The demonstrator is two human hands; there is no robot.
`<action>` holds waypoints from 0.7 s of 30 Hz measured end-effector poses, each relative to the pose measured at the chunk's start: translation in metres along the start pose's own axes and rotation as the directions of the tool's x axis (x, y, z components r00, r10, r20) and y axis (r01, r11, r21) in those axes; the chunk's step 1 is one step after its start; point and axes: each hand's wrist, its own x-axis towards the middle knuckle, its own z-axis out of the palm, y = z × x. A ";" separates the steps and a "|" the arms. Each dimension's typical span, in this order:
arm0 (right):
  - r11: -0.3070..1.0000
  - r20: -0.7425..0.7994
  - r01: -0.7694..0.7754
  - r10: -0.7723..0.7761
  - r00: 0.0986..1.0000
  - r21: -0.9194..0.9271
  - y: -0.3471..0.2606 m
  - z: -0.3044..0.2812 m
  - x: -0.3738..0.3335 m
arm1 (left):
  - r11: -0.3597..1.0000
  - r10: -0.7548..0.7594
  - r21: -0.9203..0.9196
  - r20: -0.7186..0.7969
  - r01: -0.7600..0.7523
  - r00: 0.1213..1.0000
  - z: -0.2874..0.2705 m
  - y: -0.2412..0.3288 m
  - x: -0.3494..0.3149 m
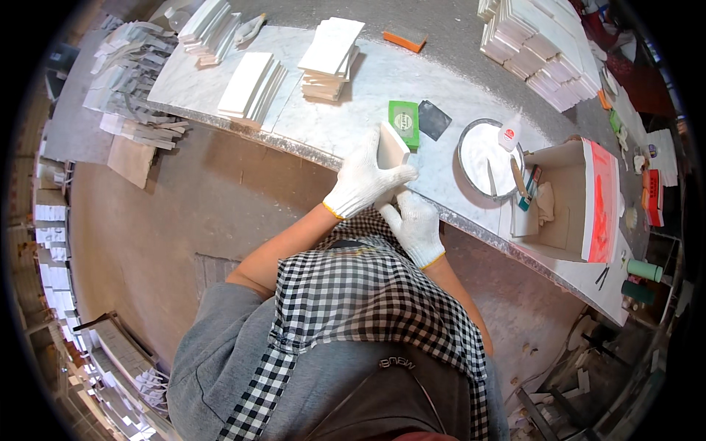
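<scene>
A: We start with the white tile [392, 145]. It stands on edge at the near rim of the marble bench [441, 81], just this side of the green sponge block [404, 123].

B: Agreed. We see the left hand [364, 180], in a white knit glove, wrapped round the tile's near side, fingers closed on it.

A: And the right hand [416, 224], gloved the same, lies lower, at the bench edge just under the left. Its fingers curl, but we cannot tell if it holds anything.

B: To the right of the sponge we note a dark square pad [434, 119], then a round metal dish [488, 157] of white paste with a small glue bottle [509, 134] on its far rim.

A: Further right, an open cardboard box [570, 202] with a red lid. Far along the bench, stacks of white tiles [331, 59], left and right.

B: A checked apron [368, 294] fills the near ground.
</scene>
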 end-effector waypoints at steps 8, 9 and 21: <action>0.974 -0.343 -0.216 0.179 0.922 -0.073 0.032 -0.079 0.012 | 0.994 0.083 -0.079 0.023 -0.081 0.996 0.003 -0.009 0.007; 0.961 -0.380 -0.254 0.195 0.904 -0.111 0.034 -0.093 0.014 | 0.992 0.030 -0.126 0.068 -0.021 0.997 0.001 -0.002 0.006; 0.650 -0.310 -0.572 0.483 0.819 -0.500 0.064 -0.130 0.016 | 0.991 0.048 -0.136 0.286 -0.009 0.957 0.029 0.015 0.029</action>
